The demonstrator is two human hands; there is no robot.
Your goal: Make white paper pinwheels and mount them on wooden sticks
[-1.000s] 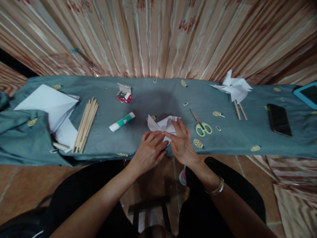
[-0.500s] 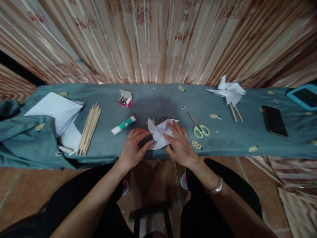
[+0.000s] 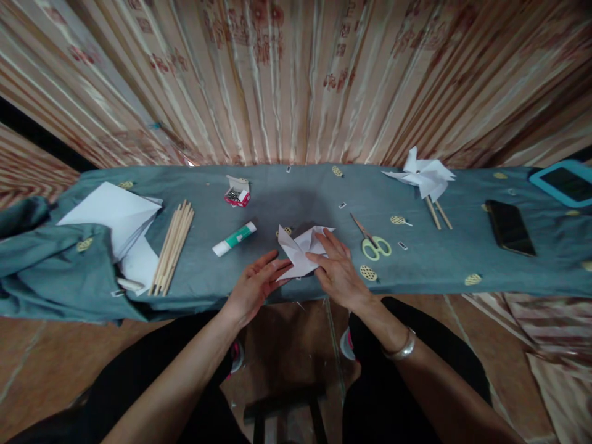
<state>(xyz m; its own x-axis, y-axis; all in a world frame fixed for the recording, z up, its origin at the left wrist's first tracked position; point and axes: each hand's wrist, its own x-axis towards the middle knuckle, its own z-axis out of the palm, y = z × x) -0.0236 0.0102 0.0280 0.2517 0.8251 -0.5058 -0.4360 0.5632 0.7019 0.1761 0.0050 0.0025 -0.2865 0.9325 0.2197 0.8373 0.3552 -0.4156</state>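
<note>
A white paper pinwheel (image 3: 300, 262), partly folded, lies near the table's front edge between my hands. My right hand (image 3: 340, 271) holds it from the right, fingertips pressing on its middle and right blade, which they partly cover. My left hand (image 3: 256, 283) is at the pinwheel's lower-left corner with its fingers stretched out and apart; the fingertips touch the paper's edge there. One blade stands raised at the upper left. Right of the pinwheel lie green-handled scissors (image 3: 375, 246). A glue stick (image 3: 235, 239) with a green label lies to the left.
A small red-and-white box of metal pins (image 3: 237, 194) stands open behind the glue stick. Wooden sticks (image 3: 172, 250) and white paper sheets (image 3: 108, 213) lie left. At right are a finished pinwheel (image 3: 428, 176) on sticks, a phone (image 3: 510, 228) and a blue-framed device (image 3: 567, 183).
My left hand has opened and shifted down to the pinwheel's lower-left corner. The lower-left blade now lies flatter and further out. My right hand stays on the paper.
</note>
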